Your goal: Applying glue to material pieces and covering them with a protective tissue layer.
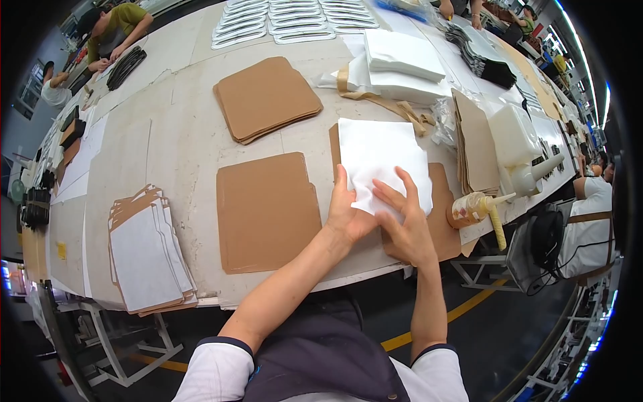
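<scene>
A white sheet [384,145] rests above a brown board piece [333,151]. The sheet's near left corner is buckled in my left hand [350,213], whose thumb stands at its edge. My right hand [409,223] is over the near right part of the sheet, fingers spread; whether they press on it I cannot tell. Another brown board piece [444,216] shows to the right, partly hidden by the sheet and my hand. Left of my hands lies a flat brown board panel [266,211], and beyond it a stack of brown boards [266,95].
White sheets [404,58] are piled behind, by a tan strap [371,95]. On the right stand upright boards [474,145], a white plastic jug [512,133] and an amber nozzle bottle [467,210]. White-faced brown pieces [145,256] overlap on the left. A person [118,30] works across the table.
</scene>
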`<move>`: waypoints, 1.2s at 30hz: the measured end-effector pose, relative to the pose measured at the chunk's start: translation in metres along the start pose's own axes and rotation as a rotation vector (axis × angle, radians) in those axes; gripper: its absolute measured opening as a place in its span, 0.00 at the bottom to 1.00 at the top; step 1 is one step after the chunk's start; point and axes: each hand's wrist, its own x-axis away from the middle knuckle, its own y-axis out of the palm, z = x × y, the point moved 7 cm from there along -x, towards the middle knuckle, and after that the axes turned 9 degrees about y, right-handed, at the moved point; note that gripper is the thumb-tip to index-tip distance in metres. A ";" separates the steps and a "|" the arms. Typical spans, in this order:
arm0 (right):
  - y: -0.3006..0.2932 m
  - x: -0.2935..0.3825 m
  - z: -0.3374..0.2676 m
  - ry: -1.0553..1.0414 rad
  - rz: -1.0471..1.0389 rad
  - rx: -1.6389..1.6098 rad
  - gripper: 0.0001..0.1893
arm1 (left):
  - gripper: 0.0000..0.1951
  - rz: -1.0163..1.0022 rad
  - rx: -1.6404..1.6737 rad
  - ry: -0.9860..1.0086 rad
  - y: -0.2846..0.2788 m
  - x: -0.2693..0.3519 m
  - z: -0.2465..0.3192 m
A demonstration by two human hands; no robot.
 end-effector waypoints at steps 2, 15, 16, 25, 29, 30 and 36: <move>0.006 0.017 -0.012 -0.126 0.067 0.148 0.34 | 0.40 0.002 0.014 -0.035 -0.004 0.002 0.001; -0.047 0.049 -0.029 -0.488 0.315 0.666 0.17 | 0.25 0.190 -0.240 -0.117 -0.024 -0.001 0.025; -0.048 0.047 -0.028 -0.427 0.233 0.621 0.14 | 0.24 0.217 -0.345 -0.129 -0.029 -0.004 0.030; -0.066 -0.003 0.041 0.088 -0.059 0.325 0.09 | 0.18 0.223 -0.833 -0.204 -0.039 -0.028 0.054; -0.084 -0.035 0.059 0.191 0.042 0.293 0.11 | 0.23 0.188 -0.934 -0.137 -0.042 -0.037 0.054; -0.084 -0.040 0.063 0.179 0.026 0.331 0.12 | 0.25 0.250 -0.945 -0.122 -0.042 -0.036 0.054; -0.079 -0.056 0.071 0.198 -0.036 0.392 0.13 | 0.32 0.331 -0.988 -0.147 -0.035 -0.035 0.052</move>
